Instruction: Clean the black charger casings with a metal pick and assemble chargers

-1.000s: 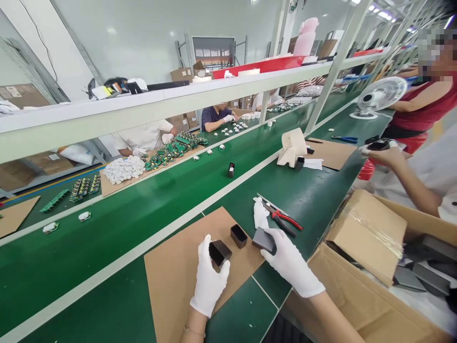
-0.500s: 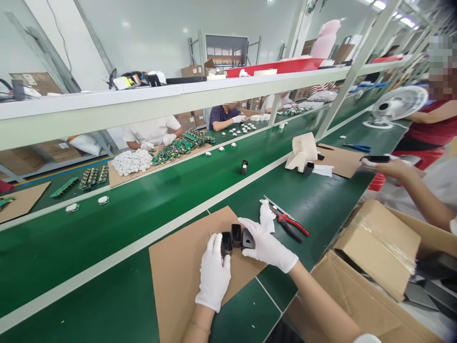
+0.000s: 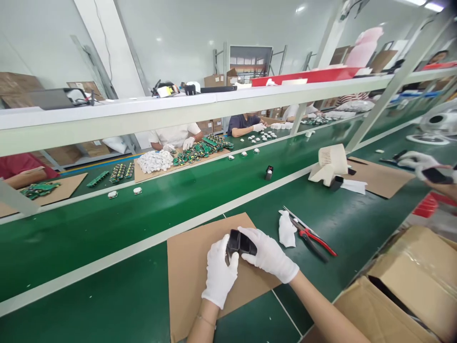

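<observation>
Over the cardboard sheet (image 3: 194,267), my left hand (image 3: 219,274), white-gloved, is closed with its thumb and fingers about a black open-topped plastic case (image 3: 234,240). My right hand (image 3: 269,255), gloved too, wraps its fingers over another black plastic case (image 3: 247,245) right beside the first. The two cases stand side by side, apparently touching. A third case, if still there, is hidden by my left hand. Right of my right hand lies a crumpled white cloth or glove (image 3: 287,229), next to red-and-black pliers (image 3: 314,240) and a thin metal tool.
A green conveyor belt (image 3: 143,224) crosses beyond a pale rail, carrying small white parts and a black case (image 3: 269,172). A cream plastic fan-like part (image 3: 330,164) stands to the right. Cardboard boxes (image 3: 410,281) sit at lower right. Co-workers' gloved hands work across the belt and at right.
My view has turned left. My hands have drawn closer together, bringing the cases side by side; three cases showed before, two show now. The co-worker's hand at right has moved among the tools.
</observation>
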The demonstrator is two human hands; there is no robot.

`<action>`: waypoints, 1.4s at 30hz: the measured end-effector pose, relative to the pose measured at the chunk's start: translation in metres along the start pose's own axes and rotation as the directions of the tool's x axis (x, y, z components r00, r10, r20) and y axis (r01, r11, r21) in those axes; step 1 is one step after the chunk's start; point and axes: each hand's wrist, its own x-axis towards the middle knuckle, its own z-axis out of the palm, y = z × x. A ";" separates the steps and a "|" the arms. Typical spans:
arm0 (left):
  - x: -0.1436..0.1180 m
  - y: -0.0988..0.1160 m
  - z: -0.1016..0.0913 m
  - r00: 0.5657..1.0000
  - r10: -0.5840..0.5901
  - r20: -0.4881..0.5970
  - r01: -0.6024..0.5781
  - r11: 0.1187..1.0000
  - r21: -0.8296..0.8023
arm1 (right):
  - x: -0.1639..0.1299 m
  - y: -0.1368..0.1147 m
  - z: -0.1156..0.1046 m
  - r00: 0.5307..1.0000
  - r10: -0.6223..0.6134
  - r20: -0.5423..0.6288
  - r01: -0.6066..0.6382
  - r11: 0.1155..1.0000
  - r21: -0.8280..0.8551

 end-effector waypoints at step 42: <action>0.017 -0.084 -0.070 0.952 -0.202 -0.229 0.233 0.965 0.118 | 0.086 -0.029 0.095 0.958 -0.189 -0.217 0.215 0.972 0.100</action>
